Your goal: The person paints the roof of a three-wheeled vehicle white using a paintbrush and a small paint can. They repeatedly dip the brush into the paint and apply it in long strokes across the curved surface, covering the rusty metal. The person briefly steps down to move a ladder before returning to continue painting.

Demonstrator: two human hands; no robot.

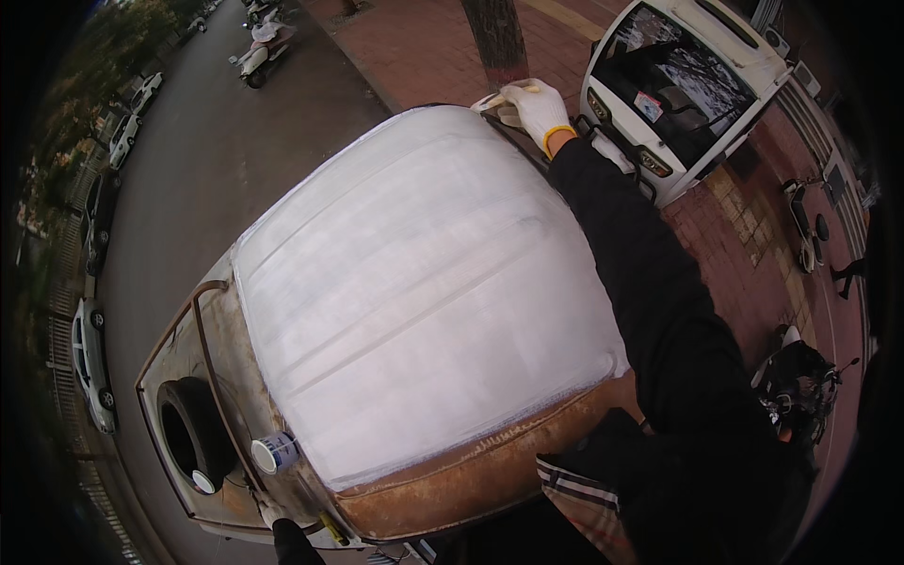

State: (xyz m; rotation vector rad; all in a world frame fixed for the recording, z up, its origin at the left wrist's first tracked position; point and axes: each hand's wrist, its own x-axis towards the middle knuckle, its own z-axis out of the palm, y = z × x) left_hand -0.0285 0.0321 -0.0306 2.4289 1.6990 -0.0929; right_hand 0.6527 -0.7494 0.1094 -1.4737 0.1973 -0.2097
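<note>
My right hand [530,108], in a white glove with a yellow cuff, is closed on a slim object, apparently a brush [490,101], at the far edge of a white-painted vehicle roof [424,273] with a rusty near edge. My left hand [273,511], gloved and partly out of sight at the lower left, grips the rusty metal rail [247,452] of the lower section. Beside that rail sit a paint can [274,452] and a black tire [179,424] with a white lid [202,481] in it. A yellow-handled tool [333,527] lies below the can.
A white small vehicle [659,160] stands on red paving at the right, near a tree trunk [494,38]. A black motorbike [791,386] is at the lower right. A road [207,160] with scooters [259,56] and parked cars [92,363] runs along the left.
</note>
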